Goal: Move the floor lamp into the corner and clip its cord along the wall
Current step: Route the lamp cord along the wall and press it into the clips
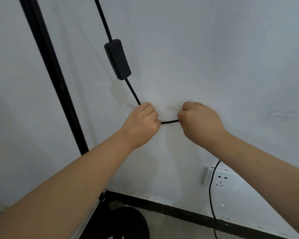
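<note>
The floor lamp's black pole (47,66) rises at the left, and its round black base (129,223) rests on the floor at the bottom. The black cord (169,121) hangs down from the top through an inline switch box (117,59). My left hand (141,125) and my right hand (199,121) both grip the cord close to the white wall (214,57), a short stretch of cord sagging between them. A clear clip (173,108) sticks to the wall just above that stretch. More cord (211,195) drops below my right forearm to the floor.
A second clear clip (281,113) sits on the wall to the right. A white wall socket (221,178) is low on the wall, under my right forearm. A dark skirting strip (179,210) runs along the grey floor.
</note>
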{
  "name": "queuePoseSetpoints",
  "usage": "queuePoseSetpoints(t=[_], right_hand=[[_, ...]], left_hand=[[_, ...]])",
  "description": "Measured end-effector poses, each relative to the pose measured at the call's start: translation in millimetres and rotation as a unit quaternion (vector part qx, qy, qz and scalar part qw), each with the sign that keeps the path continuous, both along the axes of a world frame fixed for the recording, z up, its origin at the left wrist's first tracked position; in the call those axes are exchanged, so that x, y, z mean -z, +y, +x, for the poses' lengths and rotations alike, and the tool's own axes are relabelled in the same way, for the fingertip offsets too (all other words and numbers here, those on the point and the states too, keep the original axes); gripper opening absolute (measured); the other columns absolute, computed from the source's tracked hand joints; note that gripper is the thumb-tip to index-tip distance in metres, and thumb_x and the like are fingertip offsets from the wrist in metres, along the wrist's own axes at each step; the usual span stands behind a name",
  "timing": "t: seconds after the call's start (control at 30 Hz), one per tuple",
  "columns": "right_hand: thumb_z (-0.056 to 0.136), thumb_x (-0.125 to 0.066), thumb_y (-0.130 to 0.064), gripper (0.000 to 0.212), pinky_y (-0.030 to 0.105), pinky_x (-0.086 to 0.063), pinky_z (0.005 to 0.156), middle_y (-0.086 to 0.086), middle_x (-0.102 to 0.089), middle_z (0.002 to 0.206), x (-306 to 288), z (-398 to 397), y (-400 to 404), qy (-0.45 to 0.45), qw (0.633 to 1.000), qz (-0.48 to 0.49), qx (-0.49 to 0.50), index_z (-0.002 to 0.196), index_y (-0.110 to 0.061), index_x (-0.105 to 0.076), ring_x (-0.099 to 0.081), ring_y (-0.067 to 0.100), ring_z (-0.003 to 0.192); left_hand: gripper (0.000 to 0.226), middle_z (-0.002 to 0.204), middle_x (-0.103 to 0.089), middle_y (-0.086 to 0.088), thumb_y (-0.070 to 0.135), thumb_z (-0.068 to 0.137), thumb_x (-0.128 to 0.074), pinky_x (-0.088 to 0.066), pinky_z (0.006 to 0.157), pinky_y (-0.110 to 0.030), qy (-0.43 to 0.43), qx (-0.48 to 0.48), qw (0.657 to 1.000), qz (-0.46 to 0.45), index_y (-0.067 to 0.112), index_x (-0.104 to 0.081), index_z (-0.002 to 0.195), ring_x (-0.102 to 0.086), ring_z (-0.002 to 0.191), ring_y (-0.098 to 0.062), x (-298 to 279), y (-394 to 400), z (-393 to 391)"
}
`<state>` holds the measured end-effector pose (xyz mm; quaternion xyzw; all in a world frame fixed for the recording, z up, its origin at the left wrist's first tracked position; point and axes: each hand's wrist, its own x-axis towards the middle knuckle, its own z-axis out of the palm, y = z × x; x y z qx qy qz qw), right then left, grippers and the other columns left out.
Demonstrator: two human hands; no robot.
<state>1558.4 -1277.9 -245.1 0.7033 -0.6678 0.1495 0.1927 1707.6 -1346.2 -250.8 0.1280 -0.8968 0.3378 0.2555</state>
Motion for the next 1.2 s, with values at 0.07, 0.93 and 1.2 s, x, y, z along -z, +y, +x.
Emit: queuePoseSetpoints(t=[0.07,0.93,1.2], right_hand=[[0.085,-0.046,0.002,0.013,0.024,-0.027,0.048,0.008,-0.041,0.084,1,0,0,0.023,1.0,0.004,0.006,0.085,0.001,-0.059,-0.045,0.027,0.08],[0.093,-0.047,-0.017,0.021,0.008,-0.043,0.054,-0.008,-0.057,0.058,78,-110,108,-0.497,0.838,0.221,0.038,0.084,-0.023,-0.065,-0.053,-0.001,0.044],[0.077,-0.068,-0.028,0.014,0.019,-0.038,0.043,-0.008,-0.056,0.055,3,-160,142,-0.418,0.895,0.083,0.129,0.085,-0.02,-0.06,-0.048,0.003,0.038]], left_hand=[[0.035,0.037,-0.053,-0.007,-0.02,0.043,-0.076,-0.062,0.067,-0.031,0.014,-0.007,1.0,-0.006,0.005,-0.053,0.035,-0.052,0.038,-0.02,0,2,-1],[0.023,0.055,-0.068,-0.01,-0.003,0.041,-0.085,-0.054,0.049,-0.025,-0.061,-0.081,0.985,0.141,0.005,-0.065,0.05,-0.064,0.05,-0.025,29,61,-75],[0.007,0.069,-0.067,-0.017,0.006,0.075,-0.074,-0.043,0.049,-0.027,0.016,0.018,0.968,0.25,0.0,-0.073,0.071,-0.065,0.066,-0.031,7,97,-139]])
